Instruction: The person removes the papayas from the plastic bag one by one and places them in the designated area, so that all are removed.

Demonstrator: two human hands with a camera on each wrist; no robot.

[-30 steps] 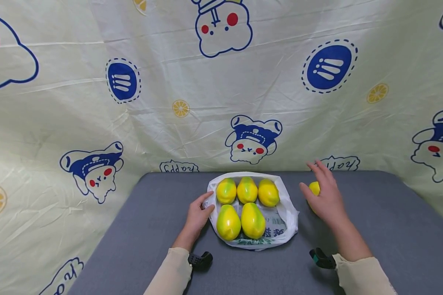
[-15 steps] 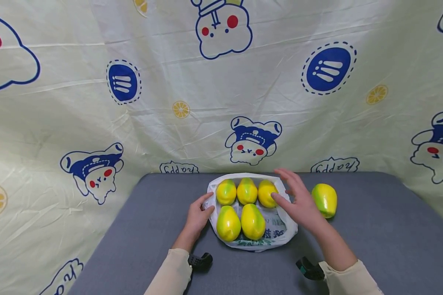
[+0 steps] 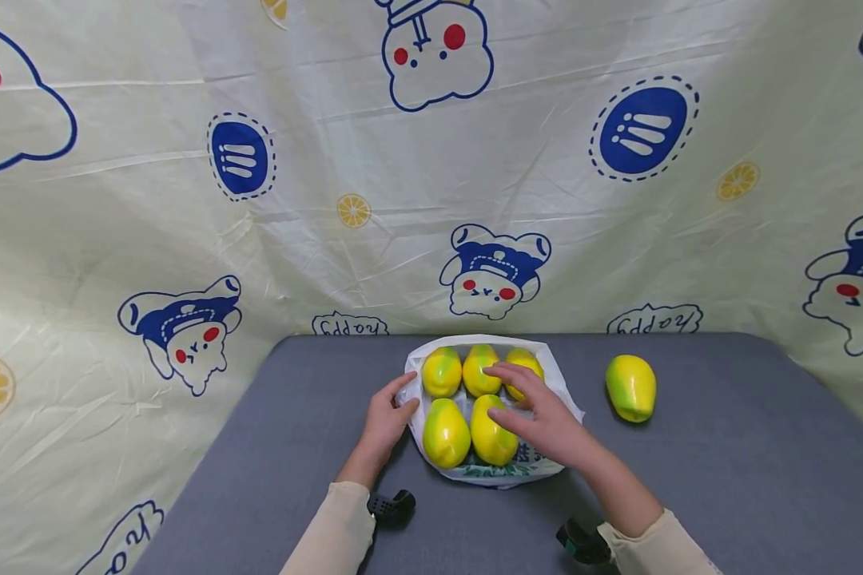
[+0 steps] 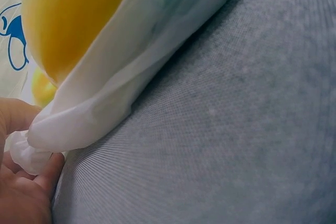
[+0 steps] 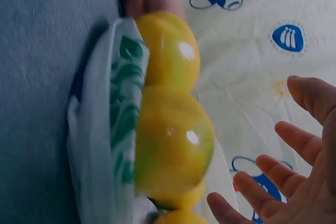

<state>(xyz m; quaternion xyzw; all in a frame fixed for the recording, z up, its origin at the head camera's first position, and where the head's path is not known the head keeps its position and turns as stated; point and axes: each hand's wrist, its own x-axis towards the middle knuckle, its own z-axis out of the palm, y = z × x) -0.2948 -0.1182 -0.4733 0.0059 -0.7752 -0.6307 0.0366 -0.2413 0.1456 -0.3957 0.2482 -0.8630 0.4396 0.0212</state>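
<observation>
A white plastic bag [image 3: 489, 477] with green print lies on the table, its mouth rolled wide. Inside it are several glossy yellow-green fruits [image 3: 446, 433], shaped like papayas, in a back row and a front row. My left hand [image 3: 383, 422] pinches the bag's left rim; in the left wrist view the thumb and fingers [image 4: 50, 174] have a fold of plastic between them. Over the right side of the bag hovers my right hand [image 3: 545, 417], fingers spread and holding nothing, partly hiding the back-right fruit [image 3: 523, 361]. One more fruit [image 3: 630, 389] lies outside, right of the bag.
The dark grey tabletop [image 3: 748, 455] extends on both sides of the bag. Behind it hangs a pale curtain [image 3: 295, 263] printed with cartoon bears and orange slices. Each wrist wears a black strap device [image 3: 394, 508].
My right hand has moved left from the loose fruit at the right to above the bag, uncovering that fruit. The left hand and the bag have stayed in place.
</observation>
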